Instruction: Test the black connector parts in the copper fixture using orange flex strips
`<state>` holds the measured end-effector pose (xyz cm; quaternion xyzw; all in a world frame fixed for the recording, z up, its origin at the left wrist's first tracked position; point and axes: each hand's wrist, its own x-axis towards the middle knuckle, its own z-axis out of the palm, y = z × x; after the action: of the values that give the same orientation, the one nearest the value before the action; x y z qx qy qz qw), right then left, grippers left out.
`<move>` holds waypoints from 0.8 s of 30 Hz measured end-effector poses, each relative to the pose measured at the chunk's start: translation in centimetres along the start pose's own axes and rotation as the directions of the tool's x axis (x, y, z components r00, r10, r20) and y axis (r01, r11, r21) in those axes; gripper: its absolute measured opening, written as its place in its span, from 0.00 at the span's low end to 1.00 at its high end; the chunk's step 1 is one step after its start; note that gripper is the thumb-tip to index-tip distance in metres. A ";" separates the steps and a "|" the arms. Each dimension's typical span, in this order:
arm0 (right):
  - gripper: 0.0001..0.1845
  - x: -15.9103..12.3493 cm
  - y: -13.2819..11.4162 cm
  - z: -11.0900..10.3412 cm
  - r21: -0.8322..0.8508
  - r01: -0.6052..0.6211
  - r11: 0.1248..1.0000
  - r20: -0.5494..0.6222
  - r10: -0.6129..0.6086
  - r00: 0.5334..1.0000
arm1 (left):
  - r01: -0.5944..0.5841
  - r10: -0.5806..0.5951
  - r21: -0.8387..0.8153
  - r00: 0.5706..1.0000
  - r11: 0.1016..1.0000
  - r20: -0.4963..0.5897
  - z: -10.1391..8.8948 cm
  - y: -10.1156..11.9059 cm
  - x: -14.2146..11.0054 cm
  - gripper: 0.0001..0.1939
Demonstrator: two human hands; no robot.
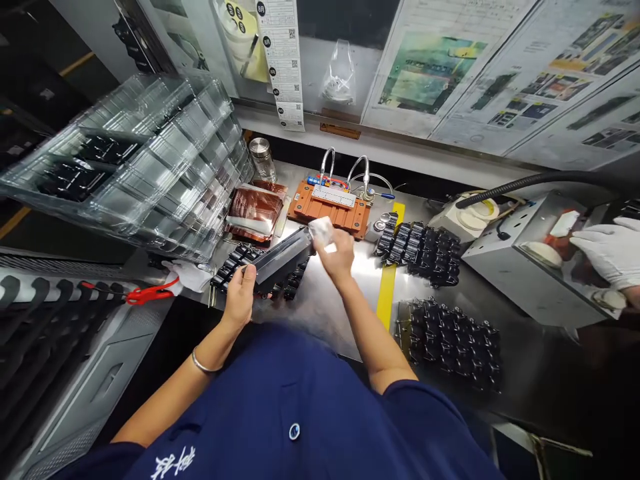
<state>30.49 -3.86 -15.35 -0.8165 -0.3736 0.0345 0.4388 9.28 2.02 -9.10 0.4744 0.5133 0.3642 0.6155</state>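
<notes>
My left hand is closed around the near end of a long black part with a shiny flat face, held tilted above the bench. In my right hand is a crumpled white wipe, pinched at the far end of the black part. Whether the wipe presses on the part, I cannot tell. Beneath the part lie several small black molded pieces, partly hidden by it. An orange fixture with metal clamps stands just beyond my right hand.
Stacked clear trays rise at the left, beside brown film sheets and a glass jar. Black parts lie in rows right of the yellow tape. A co-worker's gloved hand is by a grey machine. Red-handled scissors lie left.
</notes>
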 end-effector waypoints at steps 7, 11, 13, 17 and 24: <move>0.19 2.9 11.7 3.5 0.107 -0.357 0.928 0.095 0.348 0.933 | 0.175 -0.172 -0.101 0.984 0.979 0.040 -3.1 2.6 0.0 0.32; 0.21 2.3 12.5 5.2 0.178 -0.381 0.907 0.094 0.370 0.924 | 0.174 -0.171 -0.118 0.985 0.978 0.035 -4.8 3.8 0.8 0.30; 0.22 2.7 11.2 5.4 0.150 -0.409 0.900 0.081 0.401 0.912 | 0.166 -0.163 -0.125 0.986 0.978 0.036 -5.5 4.4 1.3 0.30; 0.27 3.3 5.5 3.8 0.158 -0.464 0.872 0.144 0.445 0.884 | 0.166 -0.158 -0.112 0.985 0.980 0.071 -6.6 5.3 2.4 0.29; 0.35 0.2 -7.4 -2.8 0.650 -0.361 0.669 0.454 0.039 0.890 | 0.187 -0.167 -0.093 0.967 0.978 0.190 -5.8 6.4 4.2 0.25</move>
<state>27.46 -3.21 -8.07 -0.5897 -0.3176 0.3940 0.6293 4.77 9.00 -4.30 0.4229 0.4746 0.2908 0.7151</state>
